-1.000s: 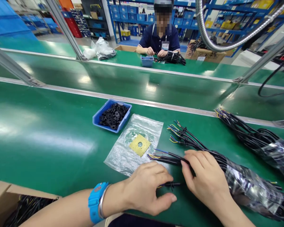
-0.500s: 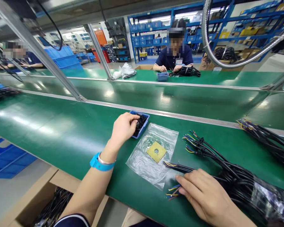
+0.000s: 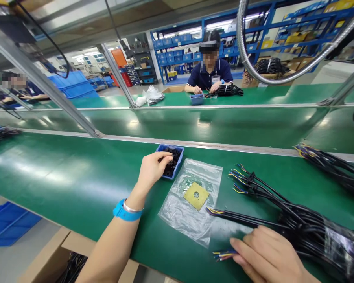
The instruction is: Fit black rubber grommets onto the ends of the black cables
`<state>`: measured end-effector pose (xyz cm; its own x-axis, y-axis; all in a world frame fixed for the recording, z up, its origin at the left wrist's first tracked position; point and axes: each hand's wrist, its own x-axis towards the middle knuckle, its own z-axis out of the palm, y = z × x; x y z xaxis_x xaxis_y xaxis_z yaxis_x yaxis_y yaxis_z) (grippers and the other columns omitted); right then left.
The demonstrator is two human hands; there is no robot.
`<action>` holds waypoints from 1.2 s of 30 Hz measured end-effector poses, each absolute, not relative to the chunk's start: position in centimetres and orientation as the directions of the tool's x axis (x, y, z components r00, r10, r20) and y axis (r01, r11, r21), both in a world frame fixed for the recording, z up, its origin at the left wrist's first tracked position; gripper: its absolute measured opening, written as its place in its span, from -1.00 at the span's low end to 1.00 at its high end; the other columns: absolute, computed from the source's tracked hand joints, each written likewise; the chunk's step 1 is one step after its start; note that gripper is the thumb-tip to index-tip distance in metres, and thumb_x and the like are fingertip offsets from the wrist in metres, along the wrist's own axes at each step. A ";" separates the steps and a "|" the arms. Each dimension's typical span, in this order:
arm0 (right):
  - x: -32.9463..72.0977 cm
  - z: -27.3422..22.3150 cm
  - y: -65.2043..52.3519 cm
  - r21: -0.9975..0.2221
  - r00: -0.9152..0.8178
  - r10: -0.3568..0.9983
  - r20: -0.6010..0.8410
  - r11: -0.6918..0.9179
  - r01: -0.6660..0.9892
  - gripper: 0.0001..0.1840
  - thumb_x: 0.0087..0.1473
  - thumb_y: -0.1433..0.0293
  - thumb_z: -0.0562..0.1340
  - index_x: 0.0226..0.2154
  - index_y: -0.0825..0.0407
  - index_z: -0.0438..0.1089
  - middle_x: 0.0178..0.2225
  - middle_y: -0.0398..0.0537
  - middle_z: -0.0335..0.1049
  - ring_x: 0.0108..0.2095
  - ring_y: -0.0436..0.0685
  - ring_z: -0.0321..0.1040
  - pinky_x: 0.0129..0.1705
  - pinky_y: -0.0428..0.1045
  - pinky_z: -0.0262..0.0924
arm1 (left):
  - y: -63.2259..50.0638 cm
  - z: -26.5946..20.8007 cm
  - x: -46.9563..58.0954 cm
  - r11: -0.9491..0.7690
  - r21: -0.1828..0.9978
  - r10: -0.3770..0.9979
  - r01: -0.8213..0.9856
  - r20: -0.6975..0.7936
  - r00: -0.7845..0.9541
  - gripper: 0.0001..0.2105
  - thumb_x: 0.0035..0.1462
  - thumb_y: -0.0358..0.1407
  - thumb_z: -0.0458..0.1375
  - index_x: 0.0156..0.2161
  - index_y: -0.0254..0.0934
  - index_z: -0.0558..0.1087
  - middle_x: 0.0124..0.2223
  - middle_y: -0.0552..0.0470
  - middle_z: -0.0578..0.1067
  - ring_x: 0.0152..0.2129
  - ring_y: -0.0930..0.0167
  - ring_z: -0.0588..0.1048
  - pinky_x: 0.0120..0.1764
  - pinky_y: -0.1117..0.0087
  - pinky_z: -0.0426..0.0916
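My left hand (image 3: 153, 167) is closed in a pinch over the near-left side of a small blue tray (image 3: 180, 160). A small dark piece shows at its fingertips, too small to name. Loose black parts (image 3: 169, 168) fill the tray. At the lower right, my right hand (image 3: 267, 253) has its fingers closed on a black cable, mostly hidden by the hand. Coloured wire ends (image 3: 224, 255) stick out past the thumb. Just above it lies a group of black cables (image 3: 242, 217) with bare coloured ends.
A yellowish square plate with a hole (image 3: 196, 195) lies on a clear plastic bag (image 3: 177, 220). Bundled black cables (image 3: 309, 224) and another cable bunch (image 3: 333, 169) lie rightward. A cardboard box (image 3: 54, 251) stands below left. A co-worker (image 3: 210, 72) sits across the bench.
My left fingers have come up from among the black parts with a small dark piece between them. My right fingers have drawn together around the cable near its wire ends.
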<state>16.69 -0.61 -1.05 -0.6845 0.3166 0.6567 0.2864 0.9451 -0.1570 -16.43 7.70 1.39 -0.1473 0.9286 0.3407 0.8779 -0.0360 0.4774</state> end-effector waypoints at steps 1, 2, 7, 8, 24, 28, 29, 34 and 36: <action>16.7 -0.9 -0.7 -0.157 -0.683 0.323 0.656 0.943 0.295 -0.85 0.13 0.52 0.17 -0.22 0.21 0.38 -0.54 -0.06 0.35 -0.53 0.03 0.26 -0.46 -0.01 0.16 | 7.2 1.6 -16.3 -0.045 0.506 0.936 0.862 0.322 -0.140 -0.73 0.16 -0.22 0.08 -0.17 -0.30 0.56 -0.33 -0.02 0.61 -0.42 0.35 0.53 -0.34 0.39 0.39; 16.8 -0.8 -0.7 -0.159 -0.681 0.326 0.655 0.941 0.298 -0.86 0.14 0.51 0.16 -0.22 0.20 0.38 -0.53 -0.06 0.35 -0.53 0.02 0.26 -0.45 -0.01 0.17 | 6.7 1.9 -16.1 -0.059 0.535 0.946 0.843 0.299 -0.123 -0.72 0.17 -0.21 0.07 -0.16 -0.30 0.55 -0.37 0.00 0.60 -0.46 0.37 0.53 -0.39 0.42 0.39; 17.0 -0.7 -1.0 -0.187 -0.698 0.328 0.636 0.944 0.273 -0.84 0.13 0.49 0.17 -0.22 0.20 0.39 -0.50 -0.06 0.38 -0.51 0.02 0.29 -0.40 0.00 0.18 | 4.8 2.0 -13.3 -0.291 0.596 0.951 0.748 0.262 0.162 -0.80 0.15 -0.27 0.11 -0.21 -0.26 0.55 -0.30 -0.01 0.59 -0.40 0.41 0.52 -0.33 0.42 0.40; 17.0 -0.8 -1.1 -0.194 -0.699 0.334 0.633 0.942 0.274 -0.83 0.12 0.49 0.18 -0.21 0.20 0.39 -0.49 -0.05 0.39 -0.50 0.03 0.29 -0.40 0.01 0.18 | 4.6 1.8 -12.5 -0.370 0.559 0.927 0.742 0.271 0.258 -0.82 0.15 -0.29 0.11 -0.23 -0.26 0.55 -0.29 -0.02 0.58 -0.37 0.41 0.52 -0.30 0.41 0.40; 17.0 -0.2 -0.9 -0.255 -0.653 0.359 0.667 0.933 0.253 -0.68 0.06 0.58 0.14 -0.08 0.24 0.33 -0.42 0.02 0.43 -0.45 0.05 0.32 -0.45 -0.02 0.17 | 3.0 0.7 -7.6 -0.275 0.796 0.908 0.538 0.031 0.418 -0.92 0.10 -0.41 0.07 -0.43 -0.29 0.33 -0.17 -0.09 0.50 -0.24 0.33 0.45 -0.19 0.26 0.36; 16.4 1.4 -0.8 -0.356 -0.508 0.491 0.708 0.869 0.343 -0.78 0.08 0.59 0.12 -0.19 0.16 0.36 -0.37 -0.01 0.45 -0.40 0.01 0.35 -0.38 -0.05 0.26 | 1.5 1.2 -5.9 0.284 0.951 0.881 -0.118 -0.211 0.424 -0.79 0.09 -0.29 0.17 -0.46 -0.31 0.24 -0.20 -0.12 0.54 -0.40 0.41 0.52 -0.41 0.42 0.41; 16.2 1.7 -0.8 -0.373 -0.475 0.518 0.711 0.851 0.370 -0.81 0.09 0.57 0.14 -0.21 0.14 0.37 -0.39 -0.04 0.44 -0.41 0.00 0.35 -0.38 -0.07 0.27 | 1.2 1.3 -5.5 0.347 0.914 0.872 -0.213 -0.230 0.432 -0.77 0.07 -0.29 0.20 -0.46 -0.32 0.24 -0.22 -0.11 0.54 -0.42 0.42 0.52 -0.42 0.45 0.41; 15.7 1.9 -0.9 -0.395 -0.422 0.561 0.712 0.817 0.420 -0.83 0.08 0.54 0.17 -0.24 0.11 0.42 -0.51 -0.14 0.35 -0.51 -0.06 0.30 -0.44 -0.12 0.24 | 0.2 1.5 -4.3 0.469 0.782 0.833 -0.411 -0.236 0.501 -0.77 -0.03 -0.32 0.31 -0.44 -0.36 0.33 -0.24 -0.06 0.54 -0.45 0.51 0.52 -0.36 0.53 0.42; 15.7 1.8 -0.9 -0.391 -0.414 0.560 0.718 0.816 0.425 -0.85 0.08 0.53 0.18 -0.26 0.10 0.43 -0.52 -0.16 0.34 -0.53 -0.07 0.29 -0.46 -0.13 0.23 | 0.1 1.4 -4.3 0.488 0.756 0.813 -0.437 -0.211 0.542 -0.78 -0.04 -0.32 0.33 -0.40 -0.36 0.37 -0.24 -0.06 0.53 -0.44 0.50 0.53 -0.36 0.52 0.44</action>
<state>15.72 -0.93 1.78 -0.4136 0.5597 0.7182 0.4254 0.8162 -0.3911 -4.28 0.15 1.41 0.5424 0.8131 -0.2114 -0.4368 0.4878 0.7558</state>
